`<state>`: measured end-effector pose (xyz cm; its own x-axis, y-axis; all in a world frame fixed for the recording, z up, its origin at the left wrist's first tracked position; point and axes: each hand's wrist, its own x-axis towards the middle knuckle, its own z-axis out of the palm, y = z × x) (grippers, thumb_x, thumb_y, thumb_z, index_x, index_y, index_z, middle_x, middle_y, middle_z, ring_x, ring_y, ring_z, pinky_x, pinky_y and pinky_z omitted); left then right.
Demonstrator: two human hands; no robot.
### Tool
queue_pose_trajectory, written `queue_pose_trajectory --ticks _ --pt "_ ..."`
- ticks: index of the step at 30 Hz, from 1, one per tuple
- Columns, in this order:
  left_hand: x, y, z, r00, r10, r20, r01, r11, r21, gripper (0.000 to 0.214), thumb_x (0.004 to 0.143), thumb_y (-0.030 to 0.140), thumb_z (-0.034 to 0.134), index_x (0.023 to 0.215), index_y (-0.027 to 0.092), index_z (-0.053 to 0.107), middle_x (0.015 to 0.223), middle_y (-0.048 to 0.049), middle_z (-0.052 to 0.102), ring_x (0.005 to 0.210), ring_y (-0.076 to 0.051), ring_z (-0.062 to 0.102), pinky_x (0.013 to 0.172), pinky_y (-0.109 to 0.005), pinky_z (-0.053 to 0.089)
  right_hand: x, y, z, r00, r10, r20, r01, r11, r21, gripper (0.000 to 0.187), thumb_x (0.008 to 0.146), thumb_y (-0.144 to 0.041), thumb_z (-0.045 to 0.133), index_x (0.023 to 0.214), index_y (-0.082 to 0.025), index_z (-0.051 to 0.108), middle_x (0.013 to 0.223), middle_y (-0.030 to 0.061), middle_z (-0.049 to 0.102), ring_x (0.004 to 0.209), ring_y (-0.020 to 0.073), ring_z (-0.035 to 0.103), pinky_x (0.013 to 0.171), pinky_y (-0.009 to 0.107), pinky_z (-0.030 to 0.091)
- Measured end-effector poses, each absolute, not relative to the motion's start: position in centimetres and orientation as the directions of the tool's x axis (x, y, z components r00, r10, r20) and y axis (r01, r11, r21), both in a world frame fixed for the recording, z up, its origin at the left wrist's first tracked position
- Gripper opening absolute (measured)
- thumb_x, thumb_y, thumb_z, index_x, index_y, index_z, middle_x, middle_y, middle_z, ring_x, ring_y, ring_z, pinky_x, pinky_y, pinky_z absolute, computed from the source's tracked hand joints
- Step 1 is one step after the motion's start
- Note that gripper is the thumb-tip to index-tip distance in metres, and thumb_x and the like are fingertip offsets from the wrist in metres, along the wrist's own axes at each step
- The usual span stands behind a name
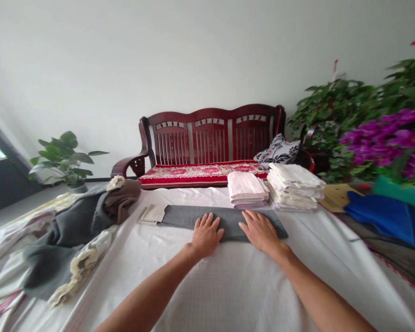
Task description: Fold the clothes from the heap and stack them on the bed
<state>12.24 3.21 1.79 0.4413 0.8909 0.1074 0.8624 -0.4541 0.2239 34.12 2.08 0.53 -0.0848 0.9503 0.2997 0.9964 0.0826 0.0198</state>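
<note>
Grey folded garment (185,216) lies on the white cloth (235,286) at the centre of the frame, under the left hand (206,234) and the right hand (261,230); each grip is flat and spread apart, clamped on nothing. If they press unevenly, its layers could slide and crease, and the pale cuff (153,215) at its left end might twist.

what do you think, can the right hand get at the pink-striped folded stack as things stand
Probably yes: the right hand lies flat on the folded gray garment, just short of the pink-striped folded stack, and nothing upright seems to stand between them.
</note>
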Motion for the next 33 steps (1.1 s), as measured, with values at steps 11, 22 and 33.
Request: queue_pose_trajectory --ticks 11,22,33 --pt "7.3 5.7 3.5 0.362 0.929 0.074 0.918 -0.37 0.146 0.047 0.103 0.044 0.029 0.127 0.028 0.067 0.131 -0.0098 0.066 0.123 -0.029 0.06 0.103 -0.043 0.046 36.2 3.1 -1.1 -0.039 0.97 0.24 0.998 0.027 0.053 0.066 0.099 -0.049 0.032 0.147 -0.007 0.047 0.152 0.0182 0.047 0.143 0.029 0.04 0.119 0.046 0.026" --pt "-0.2 11.7 0.6 0.34 0.935 0.099 0.94 -0.335 -0.062 0.059 0.102 0.051 0.034 0.154 0.024 0.036 0.16 -0.0125 0.036 0.148 -0.034 0.031 0.117 -0.055 0.025 37.3 3.4 -2.8 -0.231 0.911 0.343 0.973 0.215 0.084 0.062 0.097 -0.053 0.032 0.146 -0.02 0.051 0.152 0.0137 0.048 0.141 0.0302 0.043 0.116 0.052 0.031" --pt "-8.7 12.5 3.0 -0.258 0.945 0.2 0.956 0.219 0.197 0.046 0.098 0.025 0.035 0.136 0.013 0.056 0.133 -0.0189 0.062 0.123 -0.029 0.058 0.099 -0.037 0.045 37.4 3.5 -2.7 -0.214 0.917 0.335 0.976 0.215 0.036 0.061 0.096 -0.053 0.033 0.144 -0.021 0.053 0.152 0.0128 0.048 0.14 0.0303 0.044 0.115 0.053 0.032"
